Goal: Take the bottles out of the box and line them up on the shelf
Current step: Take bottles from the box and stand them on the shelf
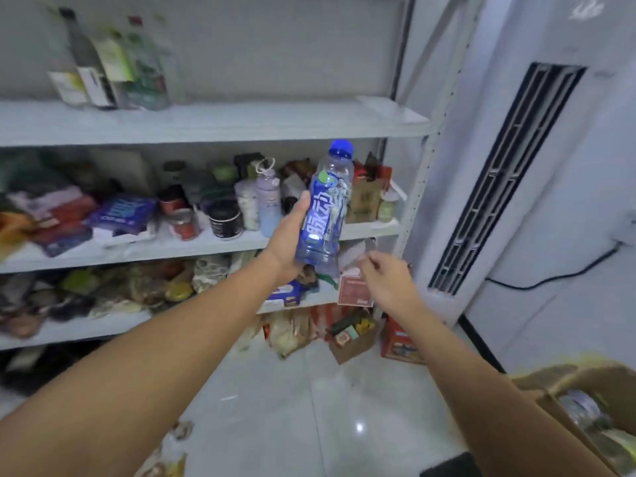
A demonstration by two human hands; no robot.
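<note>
White metal shelving [213,123] stands at the far side, its middle tiers crowded with goods and several bottles [110,63] at the left end of the upper tier. Left hand [287,242] grasps a blue-capped bottle [327,208] by its lower body, nearly upright, in the air before the middle tier. Right hand [385,280] hangs just right of it, released, fingers loosely bent. Cardboard box [585,383] sits at near right, contents blurred.

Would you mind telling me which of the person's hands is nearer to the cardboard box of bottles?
Right. The right hand hangs up-left of the cardboard box, holding nothing; the left hand, gripping the blue bottle, is farther left by the shelf.
</note>
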